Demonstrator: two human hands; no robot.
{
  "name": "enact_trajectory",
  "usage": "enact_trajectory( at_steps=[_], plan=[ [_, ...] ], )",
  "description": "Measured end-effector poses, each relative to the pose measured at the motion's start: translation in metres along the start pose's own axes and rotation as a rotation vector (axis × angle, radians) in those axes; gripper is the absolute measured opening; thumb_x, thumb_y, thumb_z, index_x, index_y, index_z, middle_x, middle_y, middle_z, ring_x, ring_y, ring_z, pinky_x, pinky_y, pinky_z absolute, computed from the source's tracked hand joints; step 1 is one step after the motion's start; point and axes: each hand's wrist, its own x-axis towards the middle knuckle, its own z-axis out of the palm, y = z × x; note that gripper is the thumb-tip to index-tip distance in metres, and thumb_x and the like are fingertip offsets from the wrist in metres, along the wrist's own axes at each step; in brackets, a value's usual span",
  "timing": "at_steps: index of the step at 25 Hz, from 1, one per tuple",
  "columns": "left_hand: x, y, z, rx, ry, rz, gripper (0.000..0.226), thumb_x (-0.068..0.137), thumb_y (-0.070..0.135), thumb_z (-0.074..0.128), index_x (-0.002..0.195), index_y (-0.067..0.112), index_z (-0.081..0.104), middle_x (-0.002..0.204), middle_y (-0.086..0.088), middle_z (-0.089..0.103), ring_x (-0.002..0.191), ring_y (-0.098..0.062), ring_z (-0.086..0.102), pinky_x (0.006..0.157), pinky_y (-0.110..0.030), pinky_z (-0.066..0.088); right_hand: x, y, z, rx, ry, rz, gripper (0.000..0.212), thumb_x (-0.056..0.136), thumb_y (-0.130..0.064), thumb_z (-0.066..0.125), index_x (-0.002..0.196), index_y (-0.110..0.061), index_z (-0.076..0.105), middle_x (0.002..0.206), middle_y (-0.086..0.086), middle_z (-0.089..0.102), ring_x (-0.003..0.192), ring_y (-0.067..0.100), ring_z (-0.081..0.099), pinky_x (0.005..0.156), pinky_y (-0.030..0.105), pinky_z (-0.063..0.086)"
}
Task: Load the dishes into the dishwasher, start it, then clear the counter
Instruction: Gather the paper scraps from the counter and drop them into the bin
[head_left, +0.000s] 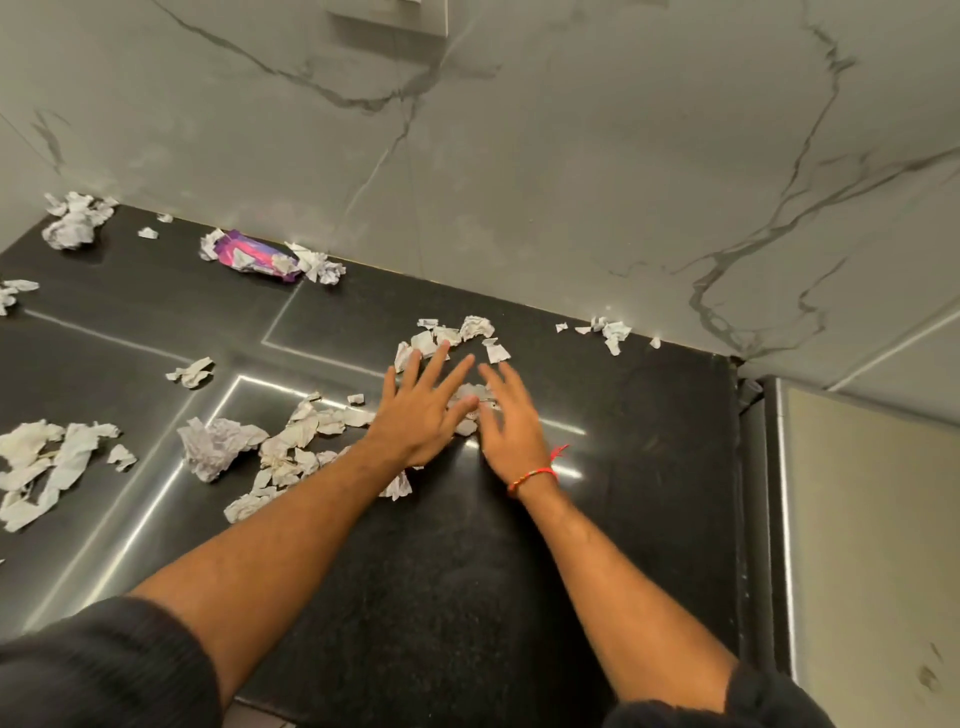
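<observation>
Torn and crumpled white paper scraps litter the black counter (623, 467). My left hand (421, 410) and my right hand (511, 421) lie flat with straight, spread fingers, side by side. Between them sits a small pile of scraps (470, 400) that both hands touch. More scraps (457, 335) lie just beyond my fingertips. Under my left forearm a larger heap of paper (296, 441) spreads to the left. A red thread bracelet circles my right wrist.
A purple wrapper (254, 254) lies by the marble wall (519, 182) at the back left. Crumpled paper wads lie at the far left corner (75, 221) and the left edge (47, 467). Small scraps (610, 330) lie at the back right. A steel surface (857, 519) adjoins the counter's right side.
</observation>
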Motion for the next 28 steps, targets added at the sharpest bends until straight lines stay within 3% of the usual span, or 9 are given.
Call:
enact_trajectory(
  at_steps=[2, 4, 9, 14, 16, 18, 21, 24, 28],
  plan=[
    [0.003, -0.001, 0.015, 0.136, -0.077, 0.007, 0.067, 0.095, 0.072, 0.005, 0.156, 0.049, -0.012, 0.169, 0.005, -0.016, 0.155, -0.032, -0.012, 0.123, -0.061, 0.0, 0.01, 0.028, -0.043, -0.065, 0.251, 0.04, 0.048, 0.092, -0.02, 0.047, 0.139, -0.016, 0.053, 0.145, 0.011, 0.045, 0.14, 0.026, 0.036, 0.118, 0.041, 0.027],
    [-0.004, -0.007, 0.021, 0.166, -0.071, 0.014, 0.066, 0.095, 0.072, 0.003, 0.155, 0.05, -0.012, 0.169, 0.004, -0.015, 0.156, -0.032, -0.011, 0.123, -0.061, 0.002, 0.03, 0.057, -0.093, -0.247, 0.329, 0.111, 0.049, 0.091, -0.023, 0.052, 0.139, -0.013, 0.052, 0.143, 0.014, 0.043, 0.137, 0.032, 0.035, 0.118, 0.042, 0.027],
    [-0.027, -0.021, 0.022, 0.165, -0.053, 0.043, 0.08, 0.082, 0.075, -0.021, 0.156, 0.05, -0.008, 0.169, 0.006, -0.01, 0.156, -0.032, -0.002, 0.122, -0.061, 0.008, 0.083, 0.083, -0.118, -0.453, 0.035, 0.261, 0.068, 0.094, -0.049, 0.055, 0.15, -0.017, 0.034, 0.153, 0.017, 0.024, 0.143, 0.036, 0.023, 0.12, 0.045, 0.017],
    [-0.051, -0.038, 0.021, 0.13, 0.078, 0.023, 0.048, 0.104, 0.047, 0.037, 0.152, 0.043, 0.038, 0.164, 0.005, 0.031, 0.152, -0.026, 0.027, 0.12, -0.058, 0.025, 0.064, 0.039, -0.034, -0.582, -0.057, 0.108, 0.063, 0.098, -0.057, 0.036, 0.151, -0.022, 0.035, 0.155, 0.014, 0.028, 0.148, 0.038, 0.013, 0.121, 0.056, 0.003],
    [-0.063, -0.048, 0.017, 0.111, 0.122, 0.017, 0.043, 0.101, 0.04, 0.051, 0.144, 0.039, 0.051, 0.156, 0.004, 0.045, 0.146, -0.023, 0.039, 0.119, -0.058, 0.029, 0.04, 0.025, -0.017, -0.395, -0.09, -0.044, 0.051, 0.1, -0.049, 0.035, 0.145, -0.026, 0.045, 0.145, 0.006, 0.044, 0.143, 0.028, 0.028, 0.121, 0.054, 0.012],
    [-0.064, -0.05, 0.008, 0.111, 0.075, 0.008, 0.044, 0.097, 0.042, 0.057, 0.14, 0.037, 0.056, 0.151, 0.005, 0.048, 0.142, -0.02, 0.042, 0.121, -0.058, 0.024, 0.028, 0.029, -0.03, -0.173, 0.092, -0.057, 0.041, 0.1, -0.038, 0.041, 0.134, -0.022, 0.058, 0.13, 0.003, 0.055, 0.128, 0.021, 0.044, 0.116, 0.043, 0.03],
    [-0.039, -0.035, -0.012, 0.129, 0.074, 0.09, 0.054, 0.09, 0.059, 0.046, 0.137, 0.033, 0.055, 0.15, -0.002, 0.045, 0.138, -0.024, 0.042, 0.12, -0.056, 0.026, 0.04, 0.069, -0.085, -0.26, 0.374, 0.19, 0.046, 0.094, -0.03, 0.053, 0.136, -0.012, 0.054, 0.135, 0.014, 0.045, 0.129, 0.03, 0.042, 0.115, 0.037, 0.032],
    [0.014, -0.01, -0.021, 0.141, 0.099, 0.122, 0.07, 0.09, 0.071, 0.04, 0.149, 0.034, 0.04, 0.163, -0.008, 0.026, 0.146, -0.033, 0.031, 0.119, -0.058, 0.026, 0.061, 0.097, -0.136, -0.451, 0.225, 0.357, 0.066, 0.093, -0.038, 0.059, 0.145, -0.003, 0.039, 0.147, 0.025, 0.028, 0.138, 0.04, 0.03, 0.118, 0.047, 0.026],
    [0.084, 0.022, -0.025, 0.151, -0.038, 0.081, 0.092, 0.086, 0.082, 0.04, 0.16, 0.04, 0.006, 0.169, -0.004, -0.015, 0.155, -0.037, -0.004, 0.122, -0.063, 0.007, 0.064, 0.101, -0.141, -0.621, 0.014, 0.392, 0.077, 0.097, -0.054, 0.046, 0.152, -0.005, 0.026, 0.157, 0.022, 0.016, 0.146, 0.037, 0.016, 0.122, 0.048, 0.012]
  ],
)
